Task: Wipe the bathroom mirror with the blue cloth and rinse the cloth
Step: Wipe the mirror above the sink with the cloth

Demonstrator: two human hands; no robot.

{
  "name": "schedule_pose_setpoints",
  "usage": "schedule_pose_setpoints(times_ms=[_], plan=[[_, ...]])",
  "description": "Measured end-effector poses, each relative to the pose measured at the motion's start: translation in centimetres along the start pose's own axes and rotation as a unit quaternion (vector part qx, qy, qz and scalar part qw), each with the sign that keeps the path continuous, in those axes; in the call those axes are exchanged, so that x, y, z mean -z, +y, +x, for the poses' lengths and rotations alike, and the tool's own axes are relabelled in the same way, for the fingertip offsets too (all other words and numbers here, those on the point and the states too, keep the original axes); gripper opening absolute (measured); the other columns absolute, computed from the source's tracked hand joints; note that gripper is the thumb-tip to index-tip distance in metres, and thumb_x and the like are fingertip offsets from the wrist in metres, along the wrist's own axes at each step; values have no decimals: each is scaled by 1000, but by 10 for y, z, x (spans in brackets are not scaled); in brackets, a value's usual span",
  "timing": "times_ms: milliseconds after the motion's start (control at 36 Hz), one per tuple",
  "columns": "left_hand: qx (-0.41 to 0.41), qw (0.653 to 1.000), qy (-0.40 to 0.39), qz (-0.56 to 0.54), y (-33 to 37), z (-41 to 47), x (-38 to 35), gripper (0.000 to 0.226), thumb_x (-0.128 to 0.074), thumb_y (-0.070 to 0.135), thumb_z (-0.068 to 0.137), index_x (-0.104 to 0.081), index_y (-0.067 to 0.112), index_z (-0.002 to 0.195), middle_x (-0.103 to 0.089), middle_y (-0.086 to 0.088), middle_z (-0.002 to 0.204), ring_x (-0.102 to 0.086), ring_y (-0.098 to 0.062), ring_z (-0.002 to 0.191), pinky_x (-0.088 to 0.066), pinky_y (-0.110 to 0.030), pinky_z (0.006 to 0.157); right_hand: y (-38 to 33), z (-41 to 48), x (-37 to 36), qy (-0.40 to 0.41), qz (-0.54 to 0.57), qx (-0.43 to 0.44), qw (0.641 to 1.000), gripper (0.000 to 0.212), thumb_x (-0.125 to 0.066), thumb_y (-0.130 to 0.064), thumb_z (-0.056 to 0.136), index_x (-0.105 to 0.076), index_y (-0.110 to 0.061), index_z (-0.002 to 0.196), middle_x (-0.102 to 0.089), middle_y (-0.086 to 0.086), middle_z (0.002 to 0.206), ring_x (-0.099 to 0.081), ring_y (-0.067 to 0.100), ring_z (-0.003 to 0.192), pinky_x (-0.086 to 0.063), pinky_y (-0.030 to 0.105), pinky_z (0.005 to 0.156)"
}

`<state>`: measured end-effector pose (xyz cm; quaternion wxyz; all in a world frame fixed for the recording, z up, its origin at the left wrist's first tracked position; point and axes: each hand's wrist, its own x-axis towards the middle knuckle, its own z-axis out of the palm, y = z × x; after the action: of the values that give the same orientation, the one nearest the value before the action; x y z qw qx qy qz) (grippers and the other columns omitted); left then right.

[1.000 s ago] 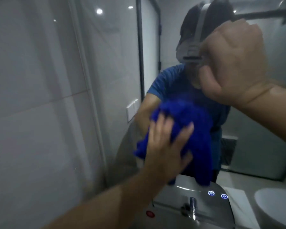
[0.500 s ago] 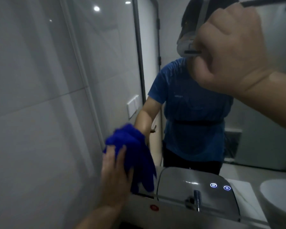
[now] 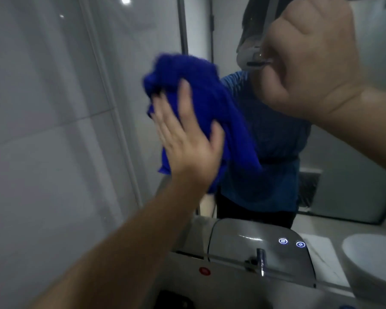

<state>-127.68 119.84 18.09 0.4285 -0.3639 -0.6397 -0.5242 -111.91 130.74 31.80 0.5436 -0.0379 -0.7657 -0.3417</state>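
The blue cloth (image 3: pixel 201 85) is bunched and pressed flat against the bathroom mirror (image 3: pixel 143 30), left of centre. My left hand (image 3: pixel 187 141) lies over the cloth's lower part, palm on it and fingers spread, holding it to the glass. My right hand (image 3: pixel 310 59) is a closed fist at the upper right, close to the mirror, with nothing visible in it. The mirror reflects a person in a blue shirt (image 3: pixel 276 175), partly hidden by the cloth and my fist.
A grey tiled wall (image 3: pixel 31 130) borders the mirror on the left. Below the mirror stand a grey appliance with a red button (image 3: pixel 204 270), a small metal tap (image 3: pixel 261 262) and a white basin (image 3: pixel 377 264) at the right; two lit round buttons (image 3: pixel 283 241) show nearby.
My left hand swept the cloth from the mirror's centre down to the lower left, then up to mid-height. My right fist stayed at the upper right.
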Motion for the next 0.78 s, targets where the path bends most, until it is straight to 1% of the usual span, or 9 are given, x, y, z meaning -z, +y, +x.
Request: schedule_pose_setpoints(times_ms=[167,278,361,472,528,583,667,722,778], plan=[[-173,964,-202,25,-31,-152,0,89,-65,46,100,-11,35,169,-11,-15,174,-17,-45,160,-3,-52,135,1,1,1,9,0,-1,1000,14,-60,-18,81,-57,-8,91,-56,19,93,-55,39,92,-33,47,82],[-190,947,-257,45,-75,-217,17,94,-72,41,98,-13,41,171,-9,-7,180,-18,-39,164,-33,-61,126,2,0,1,8,6,8,1000,13,-58,-16,78,-55,-7,88,-53,18,89,-52,36,87,-31,46,77],[-204,940,-262,72,-104,-223,32,81,-57,45,102,-15,40,171,-3,0,181,-8,-27,167,-31,-55,128,2,1,1,6,5,9,1000,13,-57,-16,78,-54,-8,87,-53,18,89,-52,36,87,-31,46,76],[-194,928,-298,112,-133,-201,49,87,-56,44,98,-9,39,171,-3,-2,180,-11,-31,165,-35,-65,122,1,0,2,4,7,5,1000,13,-56,-18,79,-54,-8,88,-54,18,89,-53,37,88,-34,48,77],[-136,941,-283,128,-137,-179,56,83,-51,44,101,-10,35,172,-19,-11,176,-30,-39,157,-37,-63,121,0,0,2,4,6,1,1000,13,-55,-18,78,-54,-8,87,-54,18,90,-54,38,89,-34,48,77],[-51,965,-241,92,-133,-143,61,70,-46,46,105,-27,23,168,-35,-18,167,-44,-43,148,-39,-64,121,0,0,2,3,4,1,1000,13,-55,-18,79,-54,-8,88,-54,19,90,-54,38,90,-34,48,78],[109,982,-154,30,-112,-71,62,79,-50,48,102,-19,17,168,-20,-15,176,-18,-34,163,-10,-46,134,-1,1,3,2,1,3,1000,13,-53,-19,80,-53,-8,88,-54,19,91,-54,39,90,-34,48,78],[135,988,-72,19,-95,-18,57,83,-54,41,101,-17,9,167,-21,-20,174,-19,-37,162,-10,-39,134,-1,1,3,-2,-3,1,1000,14,-53,-20,81,-54,-8,89,-53,19,92,-53,39,91,-33,48,79],[104,994,-7,10,-79,35,52,78,-54,36,100,-27,-2,162,-33,-25,166,-30,-45,156,-18,-46,133,-1,1,2,-7,-7,0,1000,14,-54,-20,82,-54,-8,89,-54,19,92,-53,39,92,-33,49,79]])
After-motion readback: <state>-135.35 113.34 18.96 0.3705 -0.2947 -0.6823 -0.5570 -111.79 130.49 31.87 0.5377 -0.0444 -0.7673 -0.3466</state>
